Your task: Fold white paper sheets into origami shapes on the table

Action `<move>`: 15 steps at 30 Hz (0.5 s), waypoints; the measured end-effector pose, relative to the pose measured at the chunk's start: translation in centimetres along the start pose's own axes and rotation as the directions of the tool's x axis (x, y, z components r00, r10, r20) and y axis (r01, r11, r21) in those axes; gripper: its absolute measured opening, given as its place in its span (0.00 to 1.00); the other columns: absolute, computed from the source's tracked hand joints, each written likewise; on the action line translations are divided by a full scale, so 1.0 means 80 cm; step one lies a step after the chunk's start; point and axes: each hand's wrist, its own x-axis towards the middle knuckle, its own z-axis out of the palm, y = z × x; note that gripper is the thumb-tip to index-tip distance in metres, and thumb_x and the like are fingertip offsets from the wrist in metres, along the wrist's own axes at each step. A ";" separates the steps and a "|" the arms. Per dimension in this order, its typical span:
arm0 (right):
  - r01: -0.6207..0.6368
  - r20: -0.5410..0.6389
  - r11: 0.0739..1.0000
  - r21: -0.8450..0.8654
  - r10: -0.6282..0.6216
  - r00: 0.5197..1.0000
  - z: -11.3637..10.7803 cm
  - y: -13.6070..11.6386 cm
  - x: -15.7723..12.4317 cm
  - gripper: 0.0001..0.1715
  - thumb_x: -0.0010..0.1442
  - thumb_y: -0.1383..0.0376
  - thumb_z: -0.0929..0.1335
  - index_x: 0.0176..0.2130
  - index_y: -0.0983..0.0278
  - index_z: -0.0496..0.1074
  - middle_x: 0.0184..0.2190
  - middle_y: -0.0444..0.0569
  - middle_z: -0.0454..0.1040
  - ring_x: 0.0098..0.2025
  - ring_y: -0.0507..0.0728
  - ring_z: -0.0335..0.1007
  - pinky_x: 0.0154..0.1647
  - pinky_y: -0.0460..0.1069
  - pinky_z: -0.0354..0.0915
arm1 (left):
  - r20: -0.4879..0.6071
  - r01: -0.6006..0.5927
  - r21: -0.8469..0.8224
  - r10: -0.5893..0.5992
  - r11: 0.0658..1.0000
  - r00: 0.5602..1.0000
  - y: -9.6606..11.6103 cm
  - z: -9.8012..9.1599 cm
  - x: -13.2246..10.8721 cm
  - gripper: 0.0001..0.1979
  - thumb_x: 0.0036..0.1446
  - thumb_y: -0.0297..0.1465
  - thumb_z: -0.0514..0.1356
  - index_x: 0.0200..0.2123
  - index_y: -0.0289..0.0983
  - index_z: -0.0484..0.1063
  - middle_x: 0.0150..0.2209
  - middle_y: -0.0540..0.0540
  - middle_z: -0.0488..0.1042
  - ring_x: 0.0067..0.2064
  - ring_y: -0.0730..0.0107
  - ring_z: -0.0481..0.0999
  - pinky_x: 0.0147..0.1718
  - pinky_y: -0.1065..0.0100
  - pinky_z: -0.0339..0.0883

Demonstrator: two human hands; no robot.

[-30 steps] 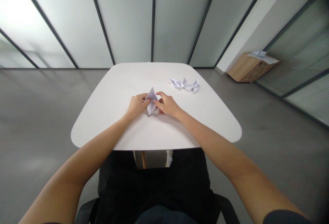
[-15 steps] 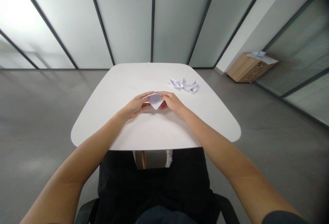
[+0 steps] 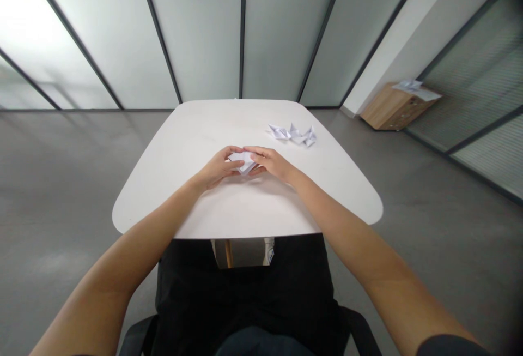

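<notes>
Holding a folded paper (image 3: 245, 162) with my left hand (image 3: 218, 168) and right hand (image 3: 272, 162), both curled nearly shut and almost meeting around it, just above the white desk (image 3: 245, 211). Fingers cover most of it, so the fold's kinda hard to make out. Some other paper folds (image 3: 292, 135) sit nearby, off to the right.

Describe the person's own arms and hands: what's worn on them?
The left hand and right hand are bare, and so are the left forearm and right forearm: no gloves, watch or bracelet show. A dark sleeve shows on the right arm at the lower edge of the view.
</notes>
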 end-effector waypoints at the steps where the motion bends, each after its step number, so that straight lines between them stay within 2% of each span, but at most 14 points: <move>1: 0.017 -0.015 1.000 -0.011 -0.017 1.000 0.001 0.001 0.001 0.29 0.66 0.61 0.71 0.64 0.61 0.71 0.49 0.51 0.80 0.41 0.57 0.80 0.48 0.58 0.81 | -0.006 -0.018 0.014 0.018 1.000 1.000 -0.002 0.000 0.001 0.27 0.51 0.33 0.75 0.52 0.41 0.71 0.38 0.50 0.73 0.38 0.72 0.76 0.42 0.65 0.75; 4: 0.054 -0.042 0.999 0.003 -0.053 0.998 0.006 0.003 0.002 0.34 0.62 0.66 0.73 0.65 0.59 0.68 0.50 0.49 0.79 0.38 0.55 0.80 0.46 0.57 0.82 | -0.015 -0.062 0.022 0.063 0.998 0.998 -0.006 0.001 0.003 0.28 0.49 0.31 0.74 0.52 0.41 0.69 0.34 0.53 0.70 0.33 0.76 0.72 0.38 0.68 0.73; 7: 0.047 -0.079 0.997 0.067 -0.042 0.996 0.009 0.000 0.002 0.42 0.59 0.69 0.73 0.69 0.57 0.61 0.45 0.47 0.79 0.36 0.56 0.81 0.42 0.55 0.82 | -0.005 -0.092 0.000 0.092 0.996 0.996 -0.009 0.001 0.005 0.30 0.48 0.31 0.75 0.52 0.40 0.67 0.38 0.51 0.73 0.35 0.74 0.74 0.38 0.69 0.72; 9: 0.023 -0.098 0.995 0.101 -0.013 0.995 0.009 -0.002 0.002 0.43 0.58 0.70 0.74 0.67 0.57 0.61 0.44 0.47 0.80 0.36 0.56 0.81 0.40 0.54 0.82 | 0.000 -0.119 0.004 0.119 0.993 0.993 -0.011 0.001 0.007 0.30 0.47 0.31 0.74 0.52 0.40 0.66 0.42 0.49 0.74 0.36 0.74 0.74 0.37 0.69 0.72; 11: -0.007 -0.104 0.992 0.125 0.020 0.994 0.009 0.000 0.004 0.34 0.60 0.67 0.74 0.63 0.59 0.64 0.42 0.47 0.81 0.35 0.56 0.81 0.38 0.54 0.82 | 0.003 -0.171 0.039 0.171 0.985 0.985 -0.014 0.001 0.008 0.31 0.47 0.31 0.74 0.52 0.40 0.66 0.45 0.48 0.74 0.35 0.75 0.73 0.36 0.71 0.70; 13: -0.027 -0.126 0.991 0.129 0.043 0.991 0.009 0.003 0.008 0.21 0.64 0.62 0.72 0.55 0.62 0.70 0.40 0.48 0.81 0.35 0.56 0.80 0.36 0.53 0.81 | 0.008 -0.229 0.096 0.229 0.969 0.973 -0.016 0.001 0.010 0.32 0.46 0.31 0.74 0.54 0.40 0.66 0.49 0.47 0.73 0.36 0.75 0.73 0.34 0.72 0.68; 15: -0.023 -0.164 0.994 0.108 0.040 0.986 0.009 0.007 0.011 0.13 0.65 0.59 0.71 0.46 0.63 0.74 0.38 0.49 0.81 0.37 0.57 0.80 0.36 0.52 0.81 | 0.020 -0.258 0.152 0.258 0.954 0.966 -0.019 0.000 0.011 0.35 0.46 0.30 0.73 0.57 0.41 0.65 0.51 0.46 0.73 0.38 0.73 0.73 0.34 0.73 0.67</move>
